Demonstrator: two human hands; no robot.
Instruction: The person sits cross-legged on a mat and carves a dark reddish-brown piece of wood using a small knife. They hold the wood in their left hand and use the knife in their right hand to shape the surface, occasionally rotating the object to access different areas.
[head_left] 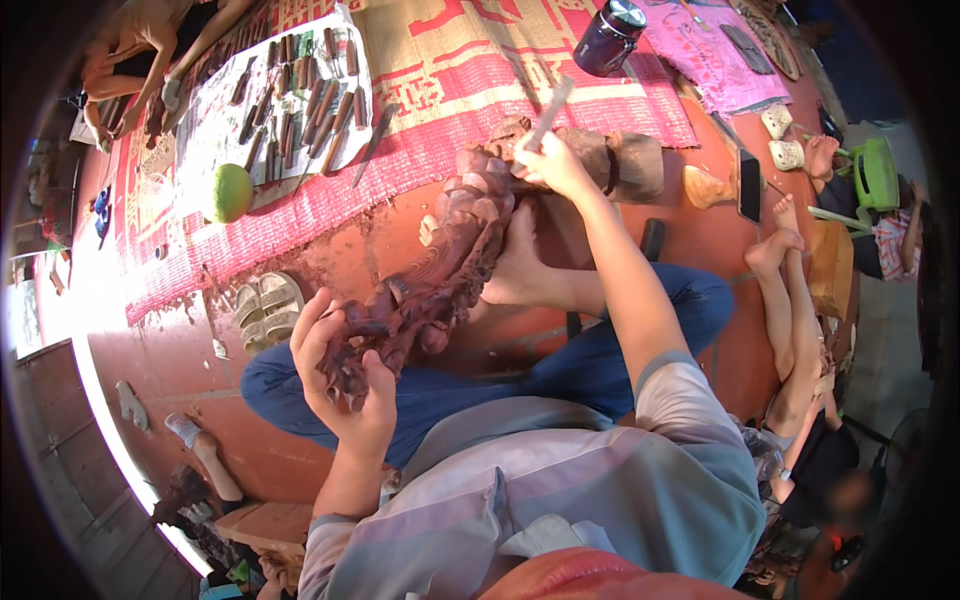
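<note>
A long reddish-brown wood carving (455, 235) with knobbly, layered relief lies slantwise across my lap and bare foot. My left hand (345, 385) grips its near, lower end, with the thumb on one side and the fingers on the other. By the carving's far end, my right hand (552, 165) is closed round a flat grey strip-like tool (553, 108), which points up and to the right. The tool's lower end is hidden by the hand and the carving. Just beyond, a thick wooden block (636, 167) lies on the tiled floor.
Many wooden-handled carving tools (318, 115) lie on a white sheet over a red-and-yellow mat (440, 130). A green round fruit (230, 193) and a dark flask (608, 40) stand on it. Sandals (268, 308), a phone (749, 186) and a wooden mallet head (706, 187) lie around. Other people sit at both sides.
</note>
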